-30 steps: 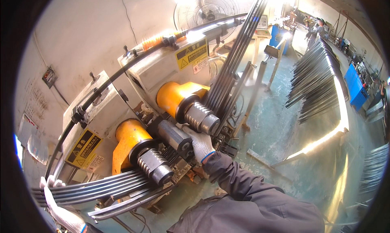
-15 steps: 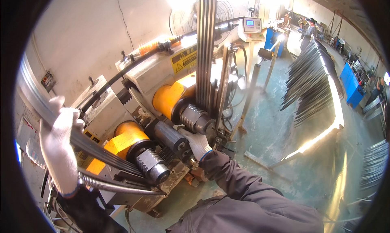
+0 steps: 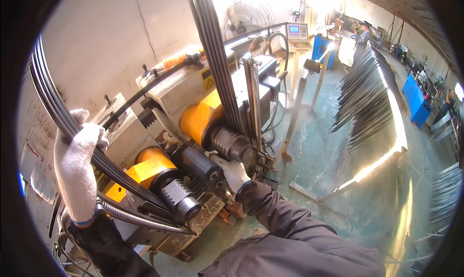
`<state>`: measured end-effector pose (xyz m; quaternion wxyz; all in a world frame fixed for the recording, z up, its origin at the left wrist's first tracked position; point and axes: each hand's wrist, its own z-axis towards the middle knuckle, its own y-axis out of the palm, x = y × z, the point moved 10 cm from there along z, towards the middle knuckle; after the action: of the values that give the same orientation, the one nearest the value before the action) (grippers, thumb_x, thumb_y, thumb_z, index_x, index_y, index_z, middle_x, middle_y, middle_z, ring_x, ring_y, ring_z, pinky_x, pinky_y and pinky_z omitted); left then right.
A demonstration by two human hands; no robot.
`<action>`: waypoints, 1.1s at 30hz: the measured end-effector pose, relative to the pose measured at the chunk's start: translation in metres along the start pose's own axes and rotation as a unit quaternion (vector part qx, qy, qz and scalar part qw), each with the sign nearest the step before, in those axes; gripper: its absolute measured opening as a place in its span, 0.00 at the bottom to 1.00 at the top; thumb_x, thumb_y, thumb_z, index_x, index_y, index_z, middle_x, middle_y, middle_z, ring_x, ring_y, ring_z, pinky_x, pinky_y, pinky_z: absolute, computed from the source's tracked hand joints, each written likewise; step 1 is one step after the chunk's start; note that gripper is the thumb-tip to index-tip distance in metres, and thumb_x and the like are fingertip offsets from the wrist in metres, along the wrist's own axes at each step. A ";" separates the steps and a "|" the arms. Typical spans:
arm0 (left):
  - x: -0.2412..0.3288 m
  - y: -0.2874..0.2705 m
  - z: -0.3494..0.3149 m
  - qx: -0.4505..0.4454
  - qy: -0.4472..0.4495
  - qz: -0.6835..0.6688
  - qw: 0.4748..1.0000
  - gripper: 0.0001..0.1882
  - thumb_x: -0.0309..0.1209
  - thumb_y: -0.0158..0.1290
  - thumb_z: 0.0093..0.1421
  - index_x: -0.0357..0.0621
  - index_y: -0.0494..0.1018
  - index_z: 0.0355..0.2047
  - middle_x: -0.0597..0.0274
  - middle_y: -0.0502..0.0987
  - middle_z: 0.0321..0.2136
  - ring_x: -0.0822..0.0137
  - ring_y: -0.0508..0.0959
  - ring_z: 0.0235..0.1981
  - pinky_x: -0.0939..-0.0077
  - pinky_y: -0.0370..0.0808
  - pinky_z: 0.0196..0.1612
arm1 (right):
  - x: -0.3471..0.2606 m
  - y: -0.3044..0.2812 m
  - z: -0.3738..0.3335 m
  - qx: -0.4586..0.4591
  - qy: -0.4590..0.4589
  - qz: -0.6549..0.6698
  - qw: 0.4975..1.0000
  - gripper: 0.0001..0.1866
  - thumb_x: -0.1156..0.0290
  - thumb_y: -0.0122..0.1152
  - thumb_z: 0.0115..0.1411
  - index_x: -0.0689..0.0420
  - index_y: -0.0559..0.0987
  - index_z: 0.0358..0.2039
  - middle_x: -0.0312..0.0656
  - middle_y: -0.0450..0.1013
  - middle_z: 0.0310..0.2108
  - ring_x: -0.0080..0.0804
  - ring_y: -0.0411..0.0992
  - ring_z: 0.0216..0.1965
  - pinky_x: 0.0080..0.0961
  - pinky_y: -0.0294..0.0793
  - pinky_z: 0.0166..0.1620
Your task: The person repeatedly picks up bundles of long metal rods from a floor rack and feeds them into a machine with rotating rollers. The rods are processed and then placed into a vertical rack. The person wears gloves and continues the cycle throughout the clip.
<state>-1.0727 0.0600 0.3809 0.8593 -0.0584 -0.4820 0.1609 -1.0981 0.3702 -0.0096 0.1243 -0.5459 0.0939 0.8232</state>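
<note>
My left hand [image 3: 77, 166], in a white knit glove, is closed around a bundle of dark metal rods [image 3: 53, 103]. From the upper left these rods slope down to a ribbed black roller [image 3: 181, 197] on a bending machine. My right hand [image 3: 234, 174], gloved as well, lies between a dark faceted block [image 3: 199, 162] and a second ribbed roller [image 3: 232, 144]. Its fingers stretch forward and are partly hidden. Another group of rods [image 3: 212, 50] rises from the second roller, leaning left. Whether both groups are the same rods I cannot tell.
Yellow housings [image 3: 147, 167] sit behind the rollers. A flexible metal hose [image 3: 145, 222] runs below the left rods. To the right, a rack [image 3: 398, 127] carries many hanging rods. Farther back are a control box [image 3: 297, 31], a fan [image 3: 241, 23] and a person [image 3: 362, 40].
The left rods have swung upward and steeper, with my left hand shifting slightly right and down. The other rods' upper ends have tipped left. My right hand stays nearly in place.
</note>
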 end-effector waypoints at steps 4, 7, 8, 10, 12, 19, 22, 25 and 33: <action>-0.001 -0.004 0.000 0.018 -0.005 0.022 1.000 0.16 0.31 0.63 0.75 0.38 0.78 0.60 0.58 0.84 0.37 0.68 0.85 0.39 0.70 0.79 0.55 | 0.007 -0.001 0.000 0.031 0.056 0.125 0.990 0.15 0.68 0.74 0.73 0.61 0.89 0.56 0.36 0.86 0.51 0.26 0.81 0.51 0.31 0.80 0.56; -0.003 -0.004 0.001 0.015 -0.011 0.013 1.000 0.17 0.31 0.63 0.75 0.39 0.79 0.59 0.58 0.84 0.37 0.68 0.85 0.39 0.70 0.79 0.55 | 0.004 0.000 0.000 0.027 0.073 0.120 0.990 0.14 0.68 0.73 0.74 0.61 0.89 0.56 0.36 0.86 0.51 0.26 0.81 0.50 0.31 0.80 0.56; -0.004 -0.004 0.002 0.019 -0.015 0.016 1.000 0.17 0.31 0.64 0.75 0.39 0.79 0.59 0.58 0.84 0.37 0.68 0.85 0.39 0.70 0.79 0.55 | 0.006 0.000 0.000 0.029 0.090 0.128 0.987 0.14 0.69 0.73 0.74 0.61 0.89 0.56 0.36 0.86 0.51 0.26 0.81 0.50 0.31 0.80 0.55; -0.006 -0.006 0.003 0.025 -0.023 0.021 0.999 0.16 0.31 0.64 0.74 0.39 0.79 0.59 0.58 0.84 0.37 0.68 0.85 0.39 0.71 0.80 0.54 | 0.007 0.001 -0.001 0.030 0.110 0.152 0.982 0.14 0.70 0.73 0.75 0.61 0.88 0.57 0.35 0.86 0.50 0.26 0.81 0.50 0.31 0.81 0.55; -0.006 -0.005 0.004 0.020 -0.020 0.015 0.999 0.16 0.31 0.64 0.74 0.40 0.79 0.59 0.58 0.84 0.37 0.68 0.86 0.38 0.72 0.81 0.53 | 0.006 0.002 -0.001 0.029 0.112 0.177 0.977 0.14 0.71 0.73 0.75 0.61 0.88 0.57 0.35 0.86 0.50 0.26 0.81 0.49 0.30 0.81 0.54; -0.005 -0.005 0.003 0.028 -0.008 0.023 0.999 0.15 0.30 0.64 0.74 0.41 0.80 0.58 0.57 0.84 0.36 0.68 0.86 0.38 0.70 0.84 0.51 | 0.003 0.003 0.000 0.024 0.084 0.187 0.978 0.14 0.72 0.72 0.75 0.61 0.87 0.58 0.36 0.85 0.51 0.26 0.81 0.50 0.30 0.81 0.54; -0.008 -0.007 0.005 0.031 -0.020 0.032 0.999 0.15 0.30 0.64 0.74 0.41 0.79 0.58 0.56 0.84 0.36 0.68 0.86 0.37 0.70 0.84 0.51 | 0.006 0.004 0.000 0.021 0.094 0.189 0.977 0.15 0.71 0.73 0.75 0.61 0.87 0.59 0.36 0.85 0.52 0.26 0.81 0.51 0.31 0.81 0.55; -0.011 -0.007 0.007 0.017 -0.024 0.023 0.999 0.15 0.29 0.63 0.74 0.41 0.79 0.59 0.56 0.84 0.36 0.67 0.85 0.37 0.70 0.83 0.51 | 0.010 0.002 -0.001 0.027 0.110 0.173 0.978 0.17 0.69 0.75 0.74 0.61 0.87 0.59 0.37 0.85 0.53 0.27 0.80 0.51 0.32 0.81 0.56; -0.013 -0.010 0.006 0.011 -0.017 -0.020 1.000 0.16 0.30 0.64 0.75 0.40 0.79 0.60 0.57 0.84 0.38 0.68 0.85 0.38 0.70 0.82 0.51 | 0.017 0.006 -0.003 0.040 0.184 0.211 0.959 0.18 0.70 0.76 0.72 0.61 0.87 0.60 0.37 0.85 0.53 0.28 0.81 0.52 0.32 0.81 0.55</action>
<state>-1.0817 0.0463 0.3759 0.8548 -0.0367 -0.4954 0.1501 -1.1034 0.3657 -0.0263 -0.0500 -0.6499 0.2614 0.7119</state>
